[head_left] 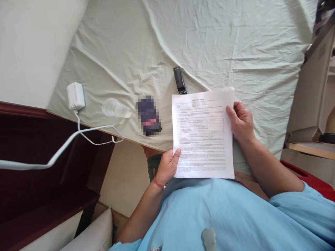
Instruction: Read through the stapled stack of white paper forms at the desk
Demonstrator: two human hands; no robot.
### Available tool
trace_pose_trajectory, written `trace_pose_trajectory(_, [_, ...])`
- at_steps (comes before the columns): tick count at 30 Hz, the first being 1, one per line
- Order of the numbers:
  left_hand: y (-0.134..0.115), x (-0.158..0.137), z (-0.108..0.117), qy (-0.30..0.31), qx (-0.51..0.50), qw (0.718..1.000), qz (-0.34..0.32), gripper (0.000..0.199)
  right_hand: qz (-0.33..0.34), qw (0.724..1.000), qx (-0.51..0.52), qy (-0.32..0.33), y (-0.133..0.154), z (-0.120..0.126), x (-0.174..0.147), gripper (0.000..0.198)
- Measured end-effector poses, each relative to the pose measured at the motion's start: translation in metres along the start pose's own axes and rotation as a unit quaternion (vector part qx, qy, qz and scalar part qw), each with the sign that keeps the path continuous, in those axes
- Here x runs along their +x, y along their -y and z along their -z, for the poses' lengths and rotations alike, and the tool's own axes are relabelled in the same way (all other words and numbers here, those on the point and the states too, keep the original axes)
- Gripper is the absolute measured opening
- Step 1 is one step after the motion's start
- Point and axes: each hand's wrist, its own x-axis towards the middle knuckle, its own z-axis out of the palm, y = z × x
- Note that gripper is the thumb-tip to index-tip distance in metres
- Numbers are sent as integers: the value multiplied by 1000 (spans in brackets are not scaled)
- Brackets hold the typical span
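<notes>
A stack of printed papers (202, 139) is held upright-facing in front of my body, over the table's near edge. My left hand (169, 165) grips its lower left side, thumb on top and the other fingers hidden behind. At the upper right side, my right hand (240, 120) pinches the stack between thumb and curled fingers. Just beyond the top edge of the papers lies a black stapler (179, 80), its near end close to the sheets.
A pale green cloth (248, 45) with wrinkles covers the table. Left of the papers lie a blurred dark phone-like object (149, 116), a clear plastic piece (115, 108) and a white power adapter (76, 96) with a white cable (62, 148). Shelving (311, 83) stands at right.
</notes>
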Motion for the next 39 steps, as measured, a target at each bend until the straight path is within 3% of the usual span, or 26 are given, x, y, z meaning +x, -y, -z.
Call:
trace_pose_trajectory(4, [10,-5,7,21,-20,999,22,65,29,994,-105,-18,-1,2,1,33])
trace_pose_trajectory(8, [15,-4,6,4,-23,1000,21,66,57,980,-187,-35,2,2,0,23])
trace_pose_trajectory(12, [10,-4,2,-3,-15,1000,16,63,71,979,-189,-36,2,3,1,25])
trace_pose_trajectory(16, [6,-4,2,-8,-20,1000,21,62,43,988,-139,-46,-3,4,2,20])
trace_pose_trajectory(19, [11,0,2,-9,-26,999,18,64,33,992,-106,-55,-7,4,3,28])
trace_pose_trajectory(27, [23,7,-1,-31,-47,998,-7,67,73,970,-224,-63,-2,6,3,36])
trace_pose_trajectory(30, [24,7,-2,-29,-53,998,-5,67,71,972,-214,-73,-4,4,2,25])
trace_pose_trajectory(35, [26,6,-1,-19,-52,998,-15,64,54,980,-177,-79,-6,4,2,24])
trace_pose_trajectory(39, [29,7,-2,-20,-58,998,-21,60,101,968,-222,-68,3,5,1,39])
